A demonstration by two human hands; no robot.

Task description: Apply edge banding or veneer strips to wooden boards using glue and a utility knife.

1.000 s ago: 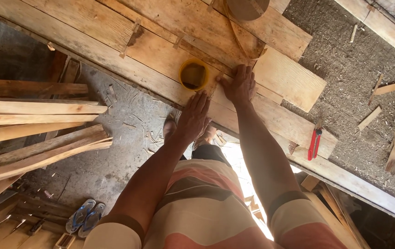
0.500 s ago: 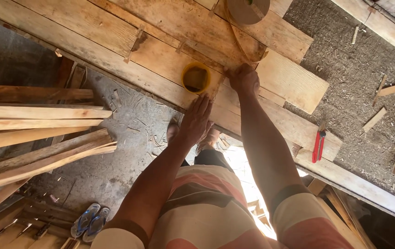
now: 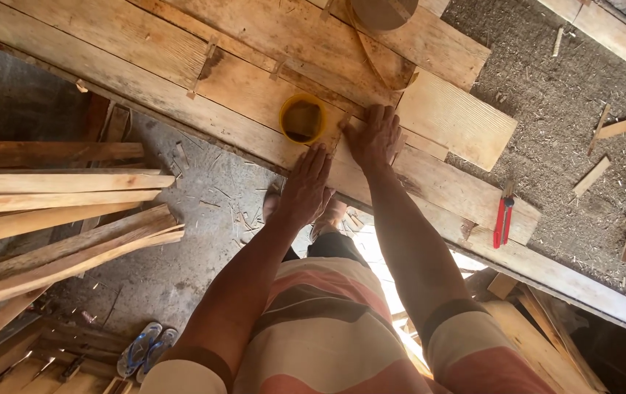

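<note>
Long wooden planks (image 3: pixel 181 80) lie side by side across a bench, running from upper left to lower right. My left hand (image 3: pixel 305 186) lies flat with fingers together on the near plank's edge. My right hand (image 3: pixel 375 137) presses flat on the plank beside a short board (image 3: pixel 455 120), fingers spread. A small yellow tub (image 3: pixel 302 119) stands on the planks just above and between both hands. Neither hand holds anything.
A red-handled tool (image 3: pixel 502 219) lies on the plank to the right. A round wooden disc (image 3: pixel 384 11) and a curved strip sit at the top. Stacked timber (image 3: pixel 57 219) lies at left. Sandals (image 3: pixel 145 349) rest on the floor. Wood offcuts (image 3: pixel 623 125) scatter over sawdust at right.
The view has shifted slightly, so the bench sits a little lower in frame. Both hands stay flat on the planks in nearly the same places.
</note>
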